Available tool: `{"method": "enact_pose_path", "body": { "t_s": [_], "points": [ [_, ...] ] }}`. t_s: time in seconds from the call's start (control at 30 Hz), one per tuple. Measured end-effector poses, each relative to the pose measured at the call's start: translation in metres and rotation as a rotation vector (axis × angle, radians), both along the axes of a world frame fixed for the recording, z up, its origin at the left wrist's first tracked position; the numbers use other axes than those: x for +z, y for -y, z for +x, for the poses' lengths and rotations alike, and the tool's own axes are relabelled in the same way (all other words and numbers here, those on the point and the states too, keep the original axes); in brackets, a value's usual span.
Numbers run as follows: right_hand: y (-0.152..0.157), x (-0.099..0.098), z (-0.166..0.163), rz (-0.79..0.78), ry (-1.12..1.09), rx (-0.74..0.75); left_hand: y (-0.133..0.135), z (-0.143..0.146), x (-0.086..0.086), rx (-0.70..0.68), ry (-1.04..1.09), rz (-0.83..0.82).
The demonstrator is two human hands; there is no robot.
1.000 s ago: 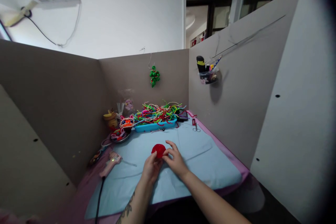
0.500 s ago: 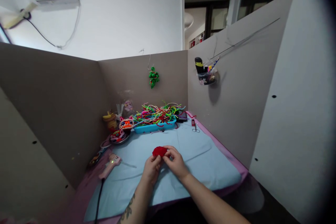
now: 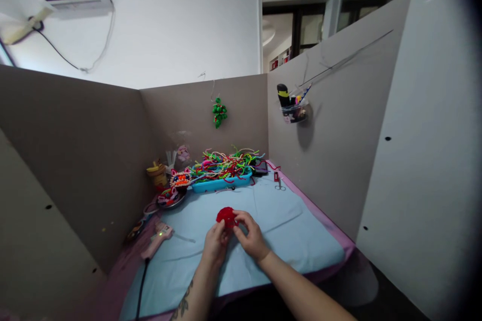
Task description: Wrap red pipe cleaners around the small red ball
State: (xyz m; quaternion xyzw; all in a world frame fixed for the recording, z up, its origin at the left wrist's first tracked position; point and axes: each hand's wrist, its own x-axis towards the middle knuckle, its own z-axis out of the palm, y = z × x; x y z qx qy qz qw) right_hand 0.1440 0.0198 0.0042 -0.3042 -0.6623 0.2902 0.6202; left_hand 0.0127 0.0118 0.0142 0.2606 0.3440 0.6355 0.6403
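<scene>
Pale blue cloth (image 3: 297,235) under the hands, grey cubicle panels (image 3: 75,150) on three sides, white wall beyond. Both hands meet over the cloth: left hand (image 3: 215,243) and right hand (image 3: 250,235) have fingers curled in, pinching a red fuzzy round (image 3: 226,216) between their tips, held just above the cloth (can't tell if it touches). Beyond the hands sits a blue tray (image 3: 222,184) heaped with coloured pipe cleaners (image 3: 226,163). A pink glue gun (image 3: 156,238) lies left of the left hand, and small scissors (image 3: 279,184) lie past the right one.
</scene>
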Motion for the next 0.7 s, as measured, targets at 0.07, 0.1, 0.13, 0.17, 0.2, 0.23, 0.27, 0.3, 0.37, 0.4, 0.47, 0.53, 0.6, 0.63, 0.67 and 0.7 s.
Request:
{"method": "enact_pose_path", "body": {
  "t_s": [0.07,0.1,0.13,0.17,0.2,0.23,0.27,0.3,0.37,0.4,0.47,0.53,0.6,0.63,0.67,0.7],
  "points": [
    [-0.003,-0.005,0.001,-0.046,-0.059,-0.009,-0.002,-0.002,-0.001,0.014,0.035,-0.046],
    [-0.006,-0.008,0.001,-0.078,-0.091,-0.031,-0.003,-0.003,-0.002,0.013,0.046,-0.067],
    [-0.010,-0.011,0.002,-0.119,-0.124,-0.055,-0.003,-0.004,-0.003,0.005,0.050,-0.086],
    [-0.014,-0.014,0.002,-0.170,-0.159,-0.065,-0.003,-0.005,-0.004,-0.010,0.049,-0.102],
    [-0.018,-0.016,0.003,-0.233,-0.199,-0.054,-0.003,-0.005,-0.005,-0.031,0.040,-0.111],
    [-0.022,-0.018,0.003,-0.303,-0.238,-0.013,-0.003,-0.005,-0.006,-0.057,0.025,-0.112],
    [-0.026,-0.020,0.003,-0.367,-0.273,0.041,-0.002,-0.005,-0.006,-0.083,0.007,-0.108],
    [-0.028,-0.020,0.003,-0.416,-0.306,0.093,-0.002,-0.004,-0.006,-0.108,-0.012,-0.100],
    [-0.031,-0.019,0.003,-0.490,-0.366,0.196,-0.001,-0.003,-0.006,-0.141,-0.040,-0.086],
    [-0.031,-0.018,0.002,-0.511,-0.394,0.233,-0.001,-0.003,-0.005,-0.147,-0.048,-0.081],
    [-0.031,-0.016,0.001,-0.532,-0.432,0.275,-0.001,-0.003,-0.004,-0.141,-0.059,-0.074],
    [-0.031,-0.016,0.000,-0.539,-0.439,0.267,-0.001,-0.002,-0.003,-0.129,-0.070,-0.067],
    [-0.033,-0.017,0.000,-0.551,-0.437,0.225,0.000,-0.001,-0.003,-0.139,-0.078,-0.035],
    [-0.034,-0.018,0.000,-0.560,-0.440,0.203,0.000,0.000,-0.003,-0.152,-0.080,-0.007],
    [-0.036,-0.019,0.000,-0.566,-0.446,0.183,0.000,0.001,-0.004,-0.166,-0.083,0.031],
    [-0.037,-0.020,0.000,-0.567,-0.452,0.170,0.000,0.003,-0.005,-0.178,-0.089,0.070]
  ]
}}
